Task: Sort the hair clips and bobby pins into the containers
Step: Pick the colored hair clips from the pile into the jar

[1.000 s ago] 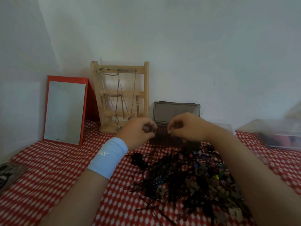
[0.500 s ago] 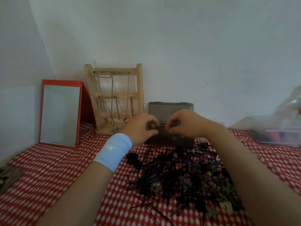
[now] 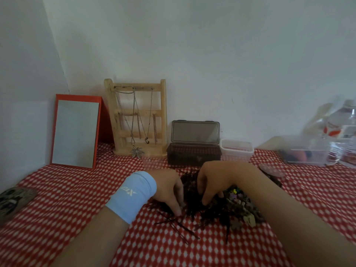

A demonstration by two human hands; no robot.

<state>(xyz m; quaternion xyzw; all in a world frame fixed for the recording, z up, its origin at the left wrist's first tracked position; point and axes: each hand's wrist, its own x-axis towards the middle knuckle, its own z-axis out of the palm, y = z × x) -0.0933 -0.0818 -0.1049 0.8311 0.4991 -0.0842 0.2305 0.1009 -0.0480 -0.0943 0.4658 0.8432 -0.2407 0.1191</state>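
The head view shows two hands over one heap on the table. The left hand (image 3: 169,189), with one pale blue wristband (image 3: 133,195) on its wrist, and the right hand (image 3: 217,180) sit close together. Both have their fingers bent down into the pile of bobby pins (image 3: 192,211), with the tips buried among the dark pins, so I cannot tell whether either hand pinches anything. The hair clips (image 3: 240,206) are mixed into the right side of the same pile, partly under the right forearm, and are too many and too blurred to count. A few loose pins (image 3: 179,226) lie just in front of the heap. There are three containers behind it. One dark box (image 3: 193,154) has its lid standing open, one small clear tub (image 3: 237,151) is just beside it on the right, and one larger clear box (image 3: 306,155) stands further right, its contents blurred. One water bottle (image 3: 346,135) stands at the right edge. On the left, one red-framed mirror (image 3: 75,132) leans against the wall. Next to it one wooden jewellery stand (image 3: 136,116) holds several chains. One dark flat object (image 3: 13,199) lies at the left edge. A red and white patterned tablecloth (image 3: 67,189) covers the table, which sits in a corner of plain pale walls (image 3: 212,54).
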